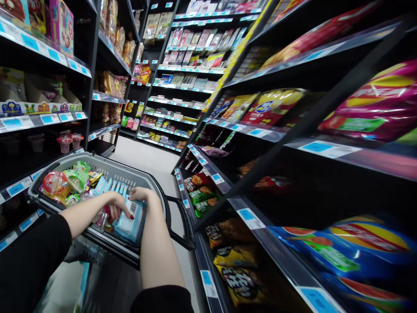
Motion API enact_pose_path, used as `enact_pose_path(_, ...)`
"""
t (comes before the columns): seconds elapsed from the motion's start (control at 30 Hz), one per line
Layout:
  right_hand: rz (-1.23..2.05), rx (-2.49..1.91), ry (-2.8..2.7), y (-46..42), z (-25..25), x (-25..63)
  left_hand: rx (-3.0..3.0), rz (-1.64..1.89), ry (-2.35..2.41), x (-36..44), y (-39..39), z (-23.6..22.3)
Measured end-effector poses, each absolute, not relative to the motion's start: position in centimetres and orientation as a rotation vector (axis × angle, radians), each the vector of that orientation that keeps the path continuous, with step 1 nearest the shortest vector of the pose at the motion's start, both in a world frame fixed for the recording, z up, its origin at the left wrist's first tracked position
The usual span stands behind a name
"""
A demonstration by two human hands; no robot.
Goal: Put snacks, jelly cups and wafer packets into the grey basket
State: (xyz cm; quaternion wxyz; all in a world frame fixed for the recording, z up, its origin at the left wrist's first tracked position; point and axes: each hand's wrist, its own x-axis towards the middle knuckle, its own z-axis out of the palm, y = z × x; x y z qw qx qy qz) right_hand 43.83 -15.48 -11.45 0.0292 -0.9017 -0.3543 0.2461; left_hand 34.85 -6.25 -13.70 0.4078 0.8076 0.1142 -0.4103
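Both hands are inside the grey shopping basket (107,164), among light-blue packets. My left hand (120,206), with dark red nails, reaches over a light-blue packet (129,222) bearing a barcode label. Its index finger lies along the packet and the other fingers bend down beside it. At the packet's upper edge, my right hand (139,194) has its fingers curled inward against it; the fingertips are partly hidden. More slim blue packets (109,186) stand in a row behind. To the left lie jelly cups (56,183) and green-wrapped snacks (75,180).
The basket's black handle (182,221) sticks out to the right. Snack shelves (208,167) line the right side close by, with bagged chips (358,248) on them. Another shelf (48,119) runs along the left. Pale floor (143,152) leads to a back shelf.
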Motion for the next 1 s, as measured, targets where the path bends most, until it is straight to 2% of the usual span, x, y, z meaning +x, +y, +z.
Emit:
enact_pose_path(0.17, 0.628, -2.624, -1.129, -16.0, -11.5, 44.0, 2.017, -0.824, 0.235, 35.1, -5.0, -13.2)
enact_pose_path(0.43, -0.183, -2.416, -0.913, -14.9, -9.0, 43.5, 1.984, -0.247, 0.096, 35.4, -2.4, -9.7)
enact_pose_path(0.6, -0.473, -2.455, -0.753, -12.6, -9.2, 42.0, 2.124, 0.071, 0.352, 35.2, 1.6, -8.1)
enact_pose_path(0.67, -0.446, -2.509, -0.846, -11.2, -10.1, 40.7, 2.208, 0.231, 0.582, 34.9, 3.6, -7.9)
enact_pose_path(0.8, -0.155, -2.574, -1.346, -7.1, -13.1, 37.6, 2.334, 0.431, 0.985, 34.2, 5.4, -8.4)
enact_pose_path(1.0, 0.1, -2.705, -1.631, -4.1, -15.8, 35.9, 2.461, 0.435, 1.126, 34.1, 5.3, -9.4)
